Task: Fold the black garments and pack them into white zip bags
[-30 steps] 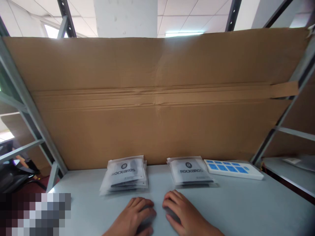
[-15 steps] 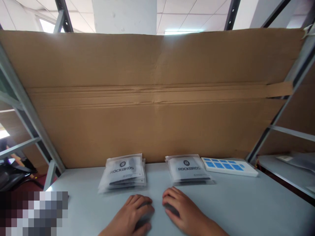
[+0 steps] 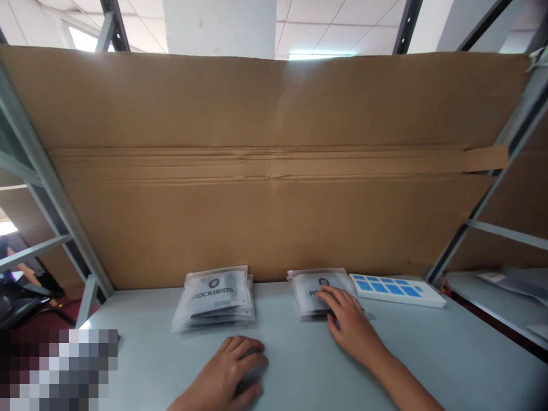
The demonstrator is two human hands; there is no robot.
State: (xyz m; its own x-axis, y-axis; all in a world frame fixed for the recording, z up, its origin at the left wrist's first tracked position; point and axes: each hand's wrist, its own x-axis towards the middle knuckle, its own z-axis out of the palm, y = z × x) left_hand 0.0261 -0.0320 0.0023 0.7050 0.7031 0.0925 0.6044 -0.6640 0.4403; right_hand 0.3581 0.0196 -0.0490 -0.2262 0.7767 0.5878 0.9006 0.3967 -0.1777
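Observation:
Two stacks of clear ROCKBROS packets lie at the back of the pale table (image 3: 428,354). My right hand (image 3: 349,319) reaches forward and rests flat on the right stack (image 3: 309,285), fingers stretched over the top packet. My left hand (image 3: 231,374) lies near the table's front edge, fingers curled over a dark grey item (image 3: 250,379) that is mostly hidden. The left stack (image 3: 216,297) sits untouched just beyond my left hand.
A white card with blue squares (image 3: 396,288) lies right of the right stack. A large cardboard sheet (image 3: 274,165) stands upright behind the table. Grey metal rack posts (image 3: 47,188) flank both sides. Another shelf (image 3: 500,291) is at the right.
My right hand left the spot next to my left hand and moved forward onto the right stack. The dark item it covered is no longer in sight. My left hand stayed put.

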